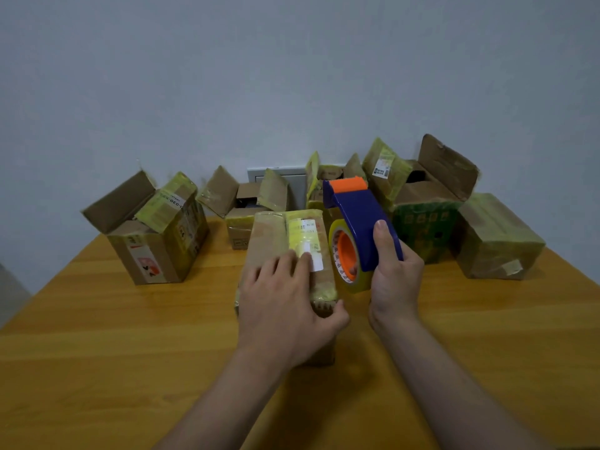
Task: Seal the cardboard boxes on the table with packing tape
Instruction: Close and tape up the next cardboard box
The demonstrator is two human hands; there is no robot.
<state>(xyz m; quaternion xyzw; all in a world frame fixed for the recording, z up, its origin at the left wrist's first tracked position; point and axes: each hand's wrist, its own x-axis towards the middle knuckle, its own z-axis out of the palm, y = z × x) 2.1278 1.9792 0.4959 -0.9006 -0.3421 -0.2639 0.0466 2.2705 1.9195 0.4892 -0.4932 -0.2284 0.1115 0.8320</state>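
The box [272,235] I am working on stands in the middle of the tabletop [130,352], right in front of me, its flaps down and its top glossy with yellowish tape and a white label. My left grip [285,297] rests on it with fingers spread flat across the top and the thumb at the near right corner, holding nothing, only pressing. Just beside the box, my right grip [394,277] is wrapped around the blue handle of the tape dispenser [357,209], held off the tabletop with its orange cutter end pointing away from me and the tape roll [357,285] facing the box.

I judge this as the taping step on this box: steadied, dispenser ready. Whether a fresh strip already lies on the seam I cannot tell. Next I need to set the tape end on the top, draw it along the seam, and keep the flaps pressed.

Behind stand 4 open boxes [152,241], still to close, and 1 wrapped box [496,238] at far right.
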